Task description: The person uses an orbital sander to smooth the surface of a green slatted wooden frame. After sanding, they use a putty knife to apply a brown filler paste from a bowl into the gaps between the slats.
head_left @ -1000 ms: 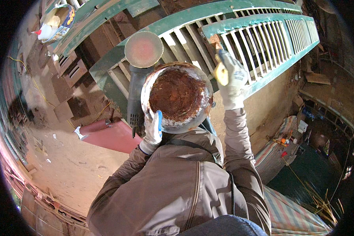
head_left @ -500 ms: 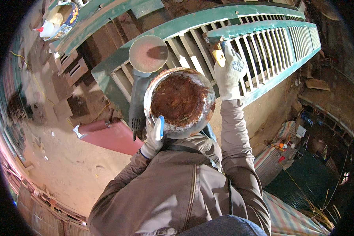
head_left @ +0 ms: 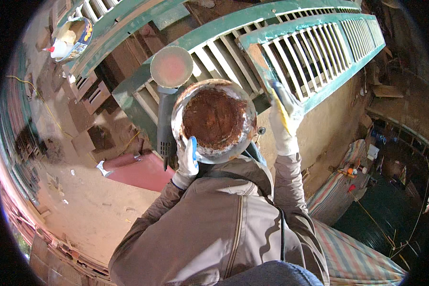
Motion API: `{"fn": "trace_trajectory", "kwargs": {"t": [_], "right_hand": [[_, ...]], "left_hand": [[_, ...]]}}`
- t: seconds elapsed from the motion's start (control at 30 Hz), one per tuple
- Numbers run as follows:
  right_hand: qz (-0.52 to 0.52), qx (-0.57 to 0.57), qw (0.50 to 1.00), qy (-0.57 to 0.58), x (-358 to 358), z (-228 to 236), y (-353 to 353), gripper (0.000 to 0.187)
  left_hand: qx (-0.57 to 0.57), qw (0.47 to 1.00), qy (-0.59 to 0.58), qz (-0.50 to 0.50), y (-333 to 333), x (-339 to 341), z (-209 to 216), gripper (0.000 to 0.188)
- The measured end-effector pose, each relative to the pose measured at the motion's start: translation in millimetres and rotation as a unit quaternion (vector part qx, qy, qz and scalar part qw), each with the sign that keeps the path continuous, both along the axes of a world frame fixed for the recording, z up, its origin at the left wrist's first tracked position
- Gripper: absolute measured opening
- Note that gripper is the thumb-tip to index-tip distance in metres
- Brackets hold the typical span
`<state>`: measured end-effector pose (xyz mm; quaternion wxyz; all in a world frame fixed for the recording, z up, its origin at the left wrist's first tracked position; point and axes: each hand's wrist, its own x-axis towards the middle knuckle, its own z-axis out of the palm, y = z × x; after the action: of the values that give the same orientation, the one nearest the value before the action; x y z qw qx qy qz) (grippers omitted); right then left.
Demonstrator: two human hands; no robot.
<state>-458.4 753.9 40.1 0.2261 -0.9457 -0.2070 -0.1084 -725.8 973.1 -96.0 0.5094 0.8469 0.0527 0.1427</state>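
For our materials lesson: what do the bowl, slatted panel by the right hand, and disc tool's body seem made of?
Bowl: probably metal, from its greyish sheen, though heavily smeared inside.
Slatted panel: likely painted wood; bare brown shows beside green.
Tool's body: perhaps matte plastic: dark grey, vented.

Dusty floor (head_left: 100, 209), reddish sheet (head_left: 140, 174) on it, yellow cord (head_left: 32, 85)

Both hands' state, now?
Left hand: closed, holding bowl at its rim.
Right hand: closed, holding yellow-handled tool; tool type unclear.
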Motion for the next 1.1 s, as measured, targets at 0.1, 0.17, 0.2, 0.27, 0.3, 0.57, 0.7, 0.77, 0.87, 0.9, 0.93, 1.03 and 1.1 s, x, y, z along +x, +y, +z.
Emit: {"fn": "trace_trajectory", "kwargs": {"t": [0.1,0.17,0.2,0.27,0.3,0.57,0.7,0.77,0.87,0.9,0.93,1.03,1.1], "right_hand": [[-0.023,-0.102,0.994,-0.006,-7.4,9.9,-12.4,0.029],[-0.002,-0.100,0.995,-0.010,-3.8,7.8,-9.5,0.032],[0.012,-0.099,0.995,-0.011,-0.2,6.7,-6.5,0.034],[0.013,-0.139,0.990,-0.004,6.0,-2.1,-0.2,0.040],[0.009,-0.166,0.986,-0.007,8.7,-7.7,5.2,0.041],[0.068,-0.105,0.990,0.058,2.2,-0.4,0.0,0.042],[0.027,-0.101,0.995,-0.008,16.5,9.1,15.9,0.042],[0.012,-0.113,0.993,0.023,25.4,2.2,26.0,0.043],[0.026,-0.209,0.977,-0.014,21.7,-22.9,35.6,0.041],[0.036,-0.178,0.983,-0.013,20.9,-22.0,34.7,0.039],[0.044,-0.147,0.988,-0.012,19.6,-19.8,32.3,0.037],[0.065,-0.054,0.995,0.051,12.4,0.6,19.0,0.042],[0.054,-0.045,0.996,0.049,8.6,8.2,13.4,0.045]], "left_hand": [[-0.074,0.997,0.012,0.024,-7.8,-28.5,-36.6,0.057],[-0.005,1.000,-0.027,0.006,-0.2,-9.7,-8.3,0.057],[-0.013,0.999,-0.029,0.010,-1.1,-6.4,-2.8,0.056],[-0.030,0.999,-0.033,0.018,-2.9,-3.2,2.6,0.055],[0.001,1.000,-0.029,0.012,-0.4,-4.4,-0.1,0.053],[-0.091,0.995,-0.011,0.026,4.9,-38.6,-45.3,0.055],[-0.019,1.000,0.010,0.011,1.6,-28.0,-35.3,0.055],[0.030,1.000,0.008,-0.005,5.4,-10.8,-11.5,0.054],[-0.105,0.994,-0.003,0.011,-1.7,-17.5,-18.6,0.053],[-0.056,0.998,0.002,0.017,-1.7,-16.9,-17.0,0.052],[-0.006,1.000,0.008,0.022,-1.3,-16.1,-15.4,0.051],[-0.024,0.999,0.002,0.043,-3.6,-16.2,-19.5,0.051],[0.002,0.999,-0.021,0.031,1.6,-7.6,-8.8,0.052]]}}
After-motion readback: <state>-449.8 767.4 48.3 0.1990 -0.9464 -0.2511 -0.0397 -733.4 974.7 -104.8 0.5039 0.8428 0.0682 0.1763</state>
